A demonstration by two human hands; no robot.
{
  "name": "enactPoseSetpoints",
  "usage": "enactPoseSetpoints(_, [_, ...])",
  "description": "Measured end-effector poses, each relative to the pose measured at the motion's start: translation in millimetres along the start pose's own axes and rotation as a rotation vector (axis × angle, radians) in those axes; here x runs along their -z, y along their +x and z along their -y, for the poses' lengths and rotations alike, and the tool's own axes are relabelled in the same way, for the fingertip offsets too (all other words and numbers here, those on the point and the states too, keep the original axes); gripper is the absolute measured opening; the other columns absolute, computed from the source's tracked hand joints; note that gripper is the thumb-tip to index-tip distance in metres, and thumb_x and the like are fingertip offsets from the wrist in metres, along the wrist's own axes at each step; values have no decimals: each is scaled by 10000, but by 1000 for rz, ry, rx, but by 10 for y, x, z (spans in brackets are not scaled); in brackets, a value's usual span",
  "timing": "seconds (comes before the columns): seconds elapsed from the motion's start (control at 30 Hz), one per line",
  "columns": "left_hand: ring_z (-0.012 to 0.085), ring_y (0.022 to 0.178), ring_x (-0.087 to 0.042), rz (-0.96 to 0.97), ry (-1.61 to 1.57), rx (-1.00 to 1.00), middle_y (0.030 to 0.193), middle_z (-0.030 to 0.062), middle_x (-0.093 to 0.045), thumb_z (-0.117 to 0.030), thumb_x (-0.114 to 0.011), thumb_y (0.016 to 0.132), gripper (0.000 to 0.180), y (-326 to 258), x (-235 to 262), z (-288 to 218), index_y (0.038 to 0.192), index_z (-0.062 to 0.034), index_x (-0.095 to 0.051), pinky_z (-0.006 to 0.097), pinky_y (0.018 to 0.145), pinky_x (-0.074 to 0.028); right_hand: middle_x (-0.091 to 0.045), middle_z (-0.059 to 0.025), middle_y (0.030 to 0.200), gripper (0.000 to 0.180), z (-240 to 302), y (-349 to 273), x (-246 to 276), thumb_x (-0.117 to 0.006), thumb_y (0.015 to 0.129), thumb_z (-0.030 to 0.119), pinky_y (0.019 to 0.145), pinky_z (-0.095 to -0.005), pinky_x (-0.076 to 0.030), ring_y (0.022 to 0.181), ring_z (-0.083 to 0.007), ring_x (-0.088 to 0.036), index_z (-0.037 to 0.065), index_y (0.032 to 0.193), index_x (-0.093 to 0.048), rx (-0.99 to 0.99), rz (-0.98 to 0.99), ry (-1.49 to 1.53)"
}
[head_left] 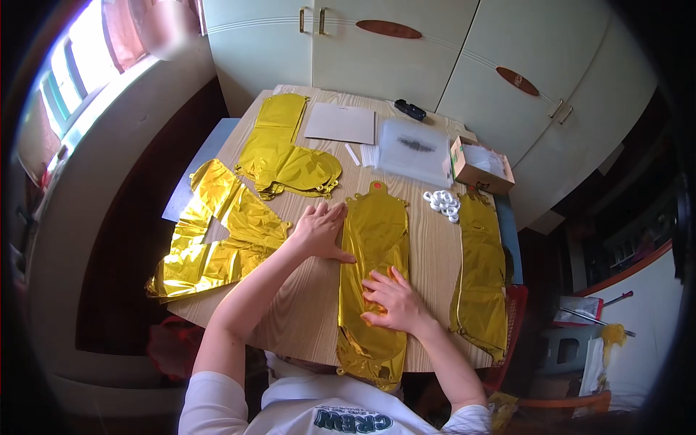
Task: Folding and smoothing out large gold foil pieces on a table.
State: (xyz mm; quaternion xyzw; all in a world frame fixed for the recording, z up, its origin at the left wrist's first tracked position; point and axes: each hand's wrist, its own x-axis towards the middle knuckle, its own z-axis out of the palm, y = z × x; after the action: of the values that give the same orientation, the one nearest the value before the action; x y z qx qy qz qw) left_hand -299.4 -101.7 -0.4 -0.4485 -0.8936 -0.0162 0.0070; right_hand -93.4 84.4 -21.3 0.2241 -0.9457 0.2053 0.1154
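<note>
I observe left hand (317, 232) and right hand (394, 301), fingers spread, touching the gold foil piece (375, 239), which uneven pressing could, I judge, crease.

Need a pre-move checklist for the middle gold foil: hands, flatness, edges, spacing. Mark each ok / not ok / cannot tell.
1. Left hand on the middle foil: ok, thumb over its left edge.
2. Right hand on it: ok, fingers spread on the lower half.
3. Foil smooth: not ok, creases show.
4. Foil fully on the table: not ok, lower end reaches past the front edge.
5. Rings apart from it: ok, they lie to its right.
6. Underside undamaged: cannot tell, hidden.
</note>
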Motion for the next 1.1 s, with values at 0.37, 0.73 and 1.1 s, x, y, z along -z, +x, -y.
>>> enactPoseSetpoints(0.37, [315, 1333, -387, 40, 10, 13, 1533, 111, -350, -869, -635, 557, 1312, 13, -20, 12, 1476, 21, -342, 405, 1032, -360, -526, -62, 1416, 489, 319, 317, -26, -569, 936, 383, 1143, -505, -303, 1352, -267, -444, 128, 1353, -555, 111, 169, -127])
enactPoseSetpoints(0.73, [299, 1338, -377, 69, 26, 8, 1545, 110, -332, -905, -596, 551, 1347, 25, -25, 18, 1484, 27, -318, 401, 1042, -339, -450, -31, 1495, 453, 583, -16, -124, -504, 971, 413, 1137, -573, -279, 1401, -311, -378, 226, 1382, -541, 128, 294, -114])
enactPoseSetpoints(1.1, [330, 1383, -359, -110, -128, 14, 1539, 188, -328, -699, -521, 846, 1010, -210, -203, 7, 1489, 40, -280, 468, 1101, -299, -587, -164, 1331, 366, -217, 185, 156, -584, 935, 163, 1111, -445, -369, 1277, -319, -523, 35, 1278, -601, -265, -238, 83])
